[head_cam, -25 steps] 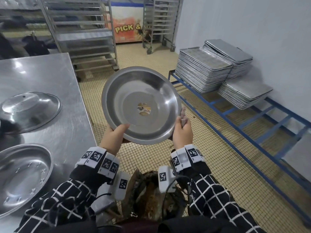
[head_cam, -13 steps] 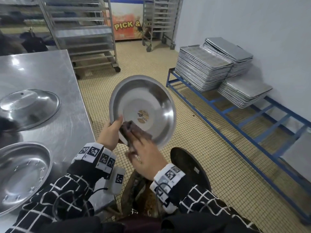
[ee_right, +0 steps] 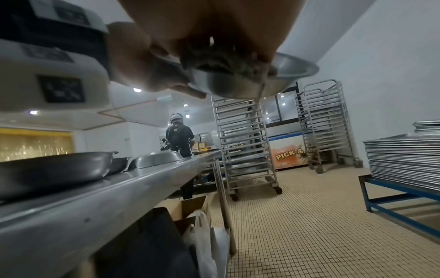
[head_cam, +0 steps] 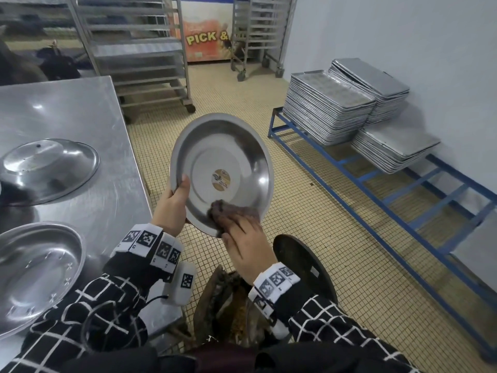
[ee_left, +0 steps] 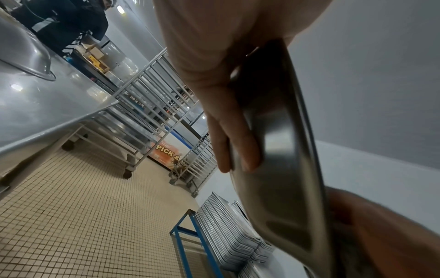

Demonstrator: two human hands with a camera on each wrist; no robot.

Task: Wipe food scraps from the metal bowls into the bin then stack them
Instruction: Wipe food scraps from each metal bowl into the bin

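Note:
A shiny metal bowl with a round sticker in its middle is tilted toward me above the open bin. My left hand grips its left rim, thumb inside and fingers against the underside. My right hand presses a dark grey-brown cloth against the bowl's lower inside wall; in the right wrist view the cloth sits bunched under my fingers on the bowl. Two more bowls lie on the steel table: one upright near me and one upside down farther back.
The bin's dark lid stands open to the right of it. Stacks of metal trays rest on a blue rack along the right wall. Wheeled tray racks stand behind the table. Another person stands far back.
My right hand left the bowl's right rim, came in with the cloth and has swept it from the lower left of the bowl toward the lower middle. The bowl dropped a little lower.

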